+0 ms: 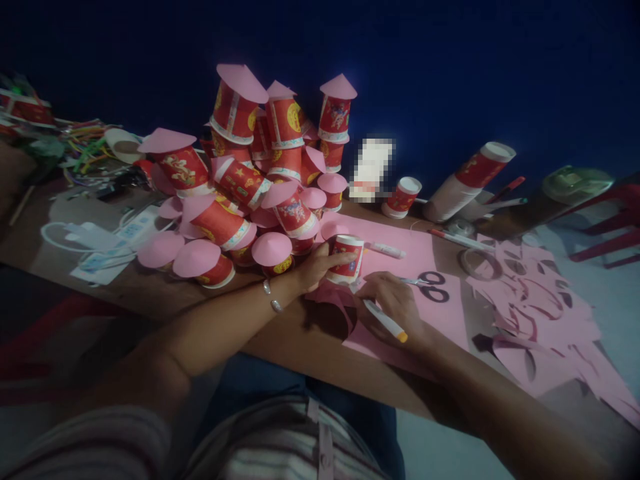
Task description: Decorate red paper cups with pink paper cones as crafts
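Note:
My left hand (316,268) is closed round a red paper cup (347,259) with white rims, held low over pink paper (395,267). In my right hand (393,303) is a white marker pen (385,321) with an orange end pointing back toward me. The pen's tip is hidden by my fingers, close to the cup's lower rim. A second marker (386,250) lies on the paper behind the cup. To the right of my right hand rest scissors (433,287) with dark handles.
Many red cups with pink cone tops (273,250) are piled at left centre. A leaning cup stack (470,180), a tape roll (481,265) and pink paper scraps (540,300) are on the right. A power strip (117,243) and tangled coloured strands (95,150) lie left.

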Demonstrator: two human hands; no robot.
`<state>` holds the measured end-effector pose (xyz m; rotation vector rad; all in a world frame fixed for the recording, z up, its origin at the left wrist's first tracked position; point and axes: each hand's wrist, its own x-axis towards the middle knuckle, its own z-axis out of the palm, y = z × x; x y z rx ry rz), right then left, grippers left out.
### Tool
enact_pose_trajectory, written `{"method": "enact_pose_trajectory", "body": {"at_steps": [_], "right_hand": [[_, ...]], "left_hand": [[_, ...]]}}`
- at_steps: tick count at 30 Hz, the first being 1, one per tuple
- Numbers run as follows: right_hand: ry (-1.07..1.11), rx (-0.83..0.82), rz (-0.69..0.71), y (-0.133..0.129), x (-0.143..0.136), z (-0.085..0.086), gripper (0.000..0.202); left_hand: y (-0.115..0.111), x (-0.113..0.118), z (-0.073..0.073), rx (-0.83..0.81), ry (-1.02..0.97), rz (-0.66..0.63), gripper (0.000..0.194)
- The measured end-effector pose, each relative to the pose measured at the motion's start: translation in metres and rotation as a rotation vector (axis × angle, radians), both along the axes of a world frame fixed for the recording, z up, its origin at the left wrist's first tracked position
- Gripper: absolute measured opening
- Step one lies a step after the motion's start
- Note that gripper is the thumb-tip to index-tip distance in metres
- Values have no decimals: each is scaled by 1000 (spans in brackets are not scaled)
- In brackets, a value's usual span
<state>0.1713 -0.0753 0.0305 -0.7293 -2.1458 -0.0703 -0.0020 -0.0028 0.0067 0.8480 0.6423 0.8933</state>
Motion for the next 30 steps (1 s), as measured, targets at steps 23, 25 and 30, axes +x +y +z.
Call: {"method": "enact_pose_trajectory", "body": {"at_steps": [23,25,30], "right_hand": [[13,40,30,2,-1,-6,13],[12,45,38,3,0,-7,12],[12,40,68,5,0,-10,13]], "left_hand": [[-1,0,0,15,31,14,45],[-1,0,0,15,30,13,45],[-1,-1,0,24,56,3,46]]}}
